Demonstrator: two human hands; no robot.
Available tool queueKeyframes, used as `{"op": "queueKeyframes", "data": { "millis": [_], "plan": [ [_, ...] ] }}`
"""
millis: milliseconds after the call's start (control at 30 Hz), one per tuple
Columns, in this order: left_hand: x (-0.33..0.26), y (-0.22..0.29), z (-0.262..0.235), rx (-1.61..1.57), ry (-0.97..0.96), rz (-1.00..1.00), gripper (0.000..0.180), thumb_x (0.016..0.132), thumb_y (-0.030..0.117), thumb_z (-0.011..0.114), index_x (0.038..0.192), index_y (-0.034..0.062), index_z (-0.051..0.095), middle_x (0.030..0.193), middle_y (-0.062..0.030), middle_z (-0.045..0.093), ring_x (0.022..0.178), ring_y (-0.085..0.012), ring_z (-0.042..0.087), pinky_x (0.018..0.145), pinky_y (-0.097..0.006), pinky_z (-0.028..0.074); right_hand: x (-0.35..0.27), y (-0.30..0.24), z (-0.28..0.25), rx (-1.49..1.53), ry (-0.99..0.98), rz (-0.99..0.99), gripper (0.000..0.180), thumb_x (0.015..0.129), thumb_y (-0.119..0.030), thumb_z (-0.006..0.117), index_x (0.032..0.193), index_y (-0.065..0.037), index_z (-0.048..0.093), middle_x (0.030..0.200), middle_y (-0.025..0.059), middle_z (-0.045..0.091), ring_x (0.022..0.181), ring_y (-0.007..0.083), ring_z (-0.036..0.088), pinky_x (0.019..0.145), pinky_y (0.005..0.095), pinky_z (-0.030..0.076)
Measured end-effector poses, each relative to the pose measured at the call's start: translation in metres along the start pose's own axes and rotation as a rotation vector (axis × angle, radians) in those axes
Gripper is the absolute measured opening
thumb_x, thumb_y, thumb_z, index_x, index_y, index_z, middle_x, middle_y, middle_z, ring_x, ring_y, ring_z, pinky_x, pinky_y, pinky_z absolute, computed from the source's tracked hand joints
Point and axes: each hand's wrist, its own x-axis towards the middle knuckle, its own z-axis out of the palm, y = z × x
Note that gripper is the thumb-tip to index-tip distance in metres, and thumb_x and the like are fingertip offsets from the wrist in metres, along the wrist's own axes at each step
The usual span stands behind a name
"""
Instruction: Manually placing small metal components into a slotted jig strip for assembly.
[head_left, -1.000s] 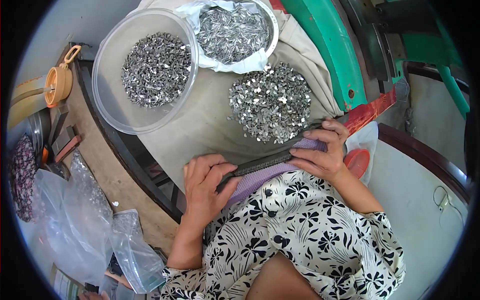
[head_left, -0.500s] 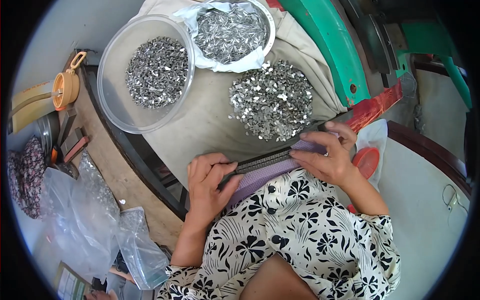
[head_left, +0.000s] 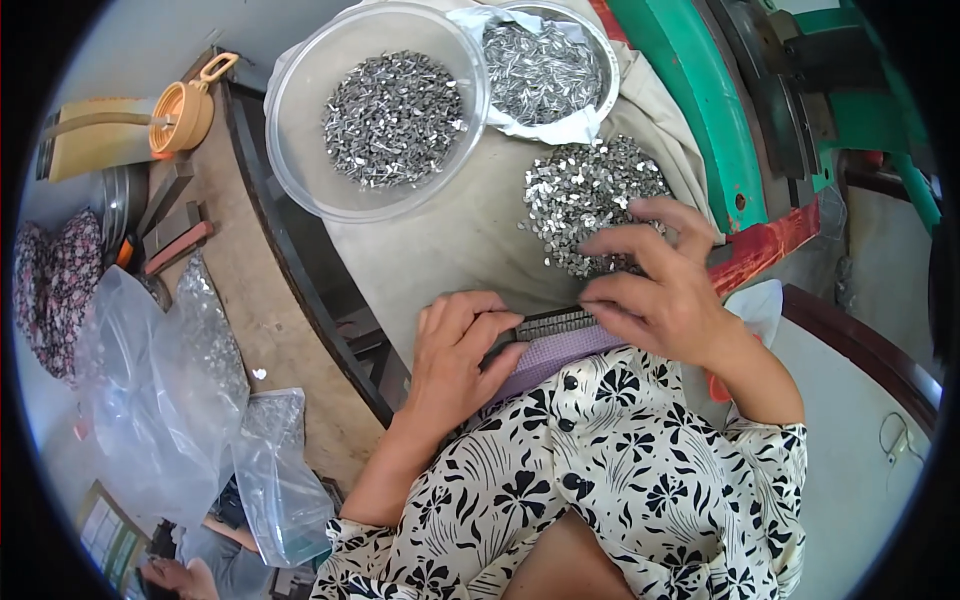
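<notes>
A narrow dark rail (head_left: 552,325) with a close row of small grey metal pieces lies across my lap, over a purple checked cloth (head_left: 560,357). My left hand (head_left: 455,350) is closed round its left end, thumb on the near side. At the other end, my right hand (head_left: 660,285) pinches the rail between thumb and forefinger, its remaining fingers raised and bent. Those fingers hide part of a loose pile of small shiny metal chips (head_left: 575,195) just beyond. Whether a single chip is in the pinch cannot be seen.
Beyond stand a clear plastic bowl (head_left: 285,165) of metal bits and a cloth-lined metal bowl (head_left: 609,75) of thin silvery pieces. A green machine frame (head_left: 700,110) rises at right. Plastic bags (head_left: 150,400) and an orange-yellow container (head_left: 182,118) are on the left; another person (head_left: 215,560) is at lower left.
The view has shifted, so bowls and pile sit further right. My hands are closer together on the rail, leaving less of it showing. My right hand now overlaps the pile's near edge.
</notes>
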Motion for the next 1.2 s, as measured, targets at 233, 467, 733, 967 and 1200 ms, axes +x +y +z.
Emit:
{"op": "queueKeyframes", "data": {
  "millis": [233,467,733,967,1200],
  "plan": [
    [0.000,-0.001,-0.001,-0.026,-0.024,0.011,0.036,0.067,0.011,0.083,0.099,0.0100,0.068,0.105,-0.0046,0.061,0.099,-0.0259,0.057,0.085,-0.038,0.041,0.024,0.004,0.005,0.018,-0.175,-0.038,0.012,0.067,-0.016,0.077,0.077,-0.015,0.070,0.118,-0.0025,0.061,0.122,0.0308,0.046,0.101,0.0458,0.030],
    [0.000,-0.001,-0.001,-0.033,-0.029,0.013,0.035,0.067,0.012,0.083,0.099,0.0103,0.068,0.105,-0.0047,0.060,0.098,-0.0259,0.057,0.085,-0.038,0.040,0.015,0.001,0.009,-0.086,-0.186,-0.125,0.004,0.072,-0.015,0.069,0.076,-0.014,0.068,0.117,-0.0009,0.061,0.124,0.0272,0.045,0.102,0.0453,0.031],
    [0.001,-0.004,-0.005,-0.011,-0.020,0.044,0.033,0.070,0.014,0.081,0.100,0.0102,0.067,0.106,-0.0048,0.061,0.095,-0.0267,0.057,0.080,-0.039,0.041,-0.018,0.010,-0.017,0.011,0.095,0.164,0.018,0.064,-0.017,0.083,0.076,-0.015,0.070,0.109,-0.0016,0.065,0.115,0.0299,0.047,0.098,0.0425,0.033],
    [0.001,-0.003,0.000,-0.039,-0.019,0.025,0.037,0.067,0.012,0.082,0.101,0.0104,0.067,0.104,-0.0055,0.061,0.095,-0.0260,0.057,0.081,-0.038,0.040,-0.057,0.005,0.006,-0.015,0.164,0.204,0.019,0.064,-0.026,0.085,0.078,-0.018,0.075,0.108,-0.0009,0.066,0.116,0.0298,0.042,0.100,0.0441,0.032],
    [0.000,-0.003,0.002,-0.032,-0.019,0.019,0.036,0.067,0.011,0.082,0.100,0.0102,0.067,0.105,-0.0055,0.061,0.095,-0.0259,0.057,0.081,-0.038,0.041,-0.067,0.003,0.013,-0.142,0.128,0.134,0.021,0.065,-0.027,0.085,0.084,-0.022,0.077,0.109,-0.0022,0.067,0.115,0.0299,0.045,0.097,0.0406,0.034]
  ]
}}
